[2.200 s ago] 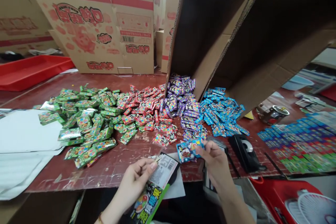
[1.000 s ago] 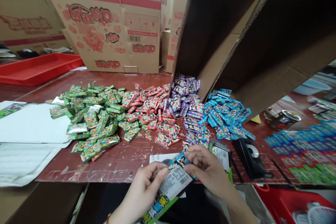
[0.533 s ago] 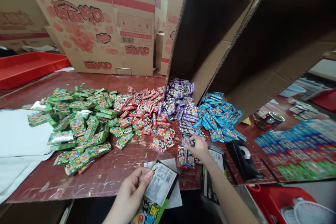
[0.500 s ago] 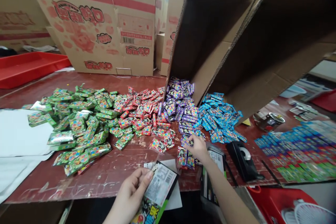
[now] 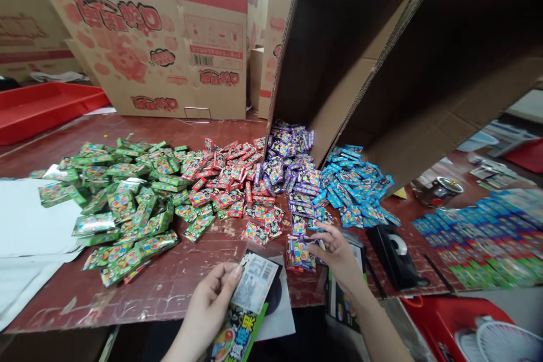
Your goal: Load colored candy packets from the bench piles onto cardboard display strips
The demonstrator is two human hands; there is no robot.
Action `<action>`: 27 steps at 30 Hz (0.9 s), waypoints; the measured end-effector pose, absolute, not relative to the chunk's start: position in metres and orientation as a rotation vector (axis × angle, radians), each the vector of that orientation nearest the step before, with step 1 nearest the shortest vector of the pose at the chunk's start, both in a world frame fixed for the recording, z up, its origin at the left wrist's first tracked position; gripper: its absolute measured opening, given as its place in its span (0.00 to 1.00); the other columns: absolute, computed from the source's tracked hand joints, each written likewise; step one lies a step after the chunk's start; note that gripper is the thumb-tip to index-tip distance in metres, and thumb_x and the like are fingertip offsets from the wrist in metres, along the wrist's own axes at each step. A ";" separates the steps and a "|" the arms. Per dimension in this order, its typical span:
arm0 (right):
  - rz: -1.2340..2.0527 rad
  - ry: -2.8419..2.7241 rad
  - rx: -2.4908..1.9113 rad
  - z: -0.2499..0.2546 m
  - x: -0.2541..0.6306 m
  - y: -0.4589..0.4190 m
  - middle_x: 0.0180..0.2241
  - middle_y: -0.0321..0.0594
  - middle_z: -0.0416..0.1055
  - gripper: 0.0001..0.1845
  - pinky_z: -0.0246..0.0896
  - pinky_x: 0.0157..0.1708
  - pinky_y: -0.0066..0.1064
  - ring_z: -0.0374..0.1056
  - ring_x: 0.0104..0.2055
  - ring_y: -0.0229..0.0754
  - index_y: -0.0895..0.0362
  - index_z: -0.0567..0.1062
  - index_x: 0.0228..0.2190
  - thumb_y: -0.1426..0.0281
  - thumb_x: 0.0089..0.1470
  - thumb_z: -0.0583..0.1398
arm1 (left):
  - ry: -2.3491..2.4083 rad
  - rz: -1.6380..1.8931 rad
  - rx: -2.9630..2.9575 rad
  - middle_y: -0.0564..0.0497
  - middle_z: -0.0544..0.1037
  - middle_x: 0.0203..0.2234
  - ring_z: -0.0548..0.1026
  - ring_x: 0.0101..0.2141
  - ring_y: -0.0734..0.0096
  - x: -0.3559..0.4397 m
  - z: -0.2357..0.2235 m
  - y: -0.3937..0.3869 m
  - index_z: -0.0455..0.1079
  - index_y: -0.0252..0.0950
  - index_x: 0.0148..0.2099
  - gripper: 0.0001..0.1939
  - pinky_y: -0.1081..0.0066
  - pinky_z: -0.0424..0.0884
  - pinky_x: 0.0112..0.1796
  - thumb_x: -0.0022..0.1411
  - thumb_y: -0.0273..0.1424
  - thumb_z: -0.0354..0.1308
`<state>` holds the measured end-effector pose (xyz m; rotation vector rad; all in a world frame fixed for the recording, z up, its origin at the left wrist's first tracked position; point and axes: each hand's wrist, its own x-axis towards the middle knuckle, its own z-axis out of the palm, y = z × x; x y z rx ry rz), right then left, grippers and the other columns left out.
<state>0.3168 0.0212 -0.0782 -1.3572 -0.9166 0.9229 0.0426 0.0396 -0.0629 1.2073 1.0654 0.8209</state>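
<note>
Hands are working at the near edge of a scratched red-brown table [image 5: 178,283]. The left hand [image 5: 210,305] is pinching a flat printed pouch [image 5: 248,308] between thumb and fingers, gripping its far end beside the white barcode label, while the pouch's green and black near end is running off toward the bottom of the view. The right hand [image 5: 337,257] is lying just to the right of that pouch, its fingers curled and closing on a small purple packet [image 5: 301,251] that is sitting at the near tip of the purple heap; whether the packet is already lifting off the table I cannot tell. Small sweet packets are lying across the middle of the table in four coloured heaps: green packets [image 5: 127,198] at the left, red packets [image 5: 229,181] next, purple packets [image 5: 292,175] after those, and blue packets [image 5: 356,186] at the right. Two open brown cartons [image 5: 382,56] are leaning over the far side of the purple and blue heaps. A black tape dispenser [image 5: 392,249] is sitting just right of the right hand, and rows of sorted packets [image 5: 479,232] are lying further right. White sheets [image 5: 29,232] are covering the left near corner, a red tray [image 5: 42,107] is sitting far left, and a printed carton [image 5: 161,34] is standing at the far side.
</note>
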 end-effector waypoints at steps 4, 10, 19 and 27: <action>0.986 -0.788 -1.275 -0.058 0.301 0.020 0.26 0.35 0.76 0.27 0.65 0.27 0.32 0.70 0.26 0.42 0.53 0.66 0.36 0.67 0.34 0.72 | 0.999 0.773 1.146 0.53 0.74 0.22 0.70 0.24 0.71 0.059 -0.060 0.028 0.69 0.35 0.32 0.19 0.76 0.65 0.27 0.54 0.48 0.58; 0.793 -1.090 -1.362 -0.046 0.265 0.018 0.32 0.39 0.73 0.11 0.65 0.33 0.32 0.70 0.33 0.43 0.54 0.69 0.34 0.63 0.49 0.63 | 0.899 0.765 1.088 0.53 0.73 0.21 0.68 0.23 0.73 0.074 -0.056 0.012 0.69 0.35 0.33 0.18 0.76 0.63 0.26 0.57 0.47 0.57; 1.016 -2.037 -1.132 0.007 0.282 0.040 0.33 0.37 0.70 0.02 0.60 0.40 0.31 0.66 0.37 0.41 0.56 0.72 0.32 0.73 0.55 0.59 | 0.946 0.762 1.292 0.52 0.73 0.23 0.67 0.25 0.70 0.064 -0.060 0.009 0.68 0.36 0.34 0.15 0.75 0.62 0.26 0.61 0.44 0.53; 1.060 -1.543 -1.302 -0.022 0.278 0.040 0.27 0.35 0.70 0.11 0.61 0.30 0.30 0.66 0.30 0.41 0.56 0.72 0.28 0.66 0.44 0.67 | 1.013 0.791 1.263 0.53 0.69 0.23 0.65 0.25 0.70 0.061 -0.071 0.004 0.68 0.34 0.34 0.18 0.75 0.61 0.27 0.62 0.45 0.50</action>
